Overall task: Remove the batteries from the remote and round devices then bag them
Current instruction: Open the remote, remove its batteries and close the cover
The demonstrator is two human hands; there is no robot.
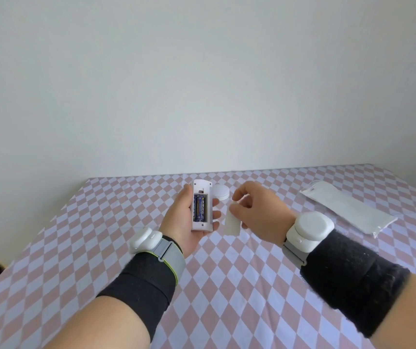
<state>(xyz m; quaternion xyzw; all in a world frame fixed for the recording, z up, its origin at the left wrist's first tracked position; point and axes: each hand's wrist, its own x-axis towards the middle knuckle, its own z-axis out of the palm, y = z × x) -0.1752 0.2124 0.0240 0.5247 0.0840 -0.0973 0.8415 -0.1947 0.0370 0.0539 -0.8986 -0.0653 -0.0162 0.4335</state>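
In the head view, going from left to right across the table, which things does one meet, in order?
Left hand holding the remote → round device → battery cover → right hand pinching that cover → white bag.

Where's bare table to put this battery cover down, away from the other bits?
Bare table runs left of the left hand, and nearer you than both it and the right hand holding the battery cover. Crowded behind the remote, where the round device sits, and at the right, where the bag lies.
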